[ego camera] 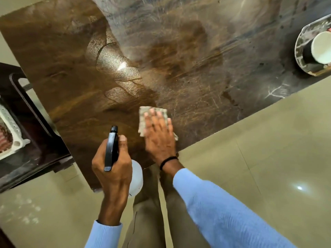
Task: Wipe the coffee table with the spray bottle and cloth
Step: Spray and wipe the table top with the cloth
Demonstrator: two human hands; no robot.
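Your left hand is clamped around the black-headed white plastic spray bottle over the near corner of the glossy brown marble coffee table, while your right hand, fingers spread flat, presses the beige woven cloth near its front edge.

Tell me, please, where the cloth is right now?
In the head view the cloth lies flat under the right hand at the table's near edge, just right of the spray bottle.
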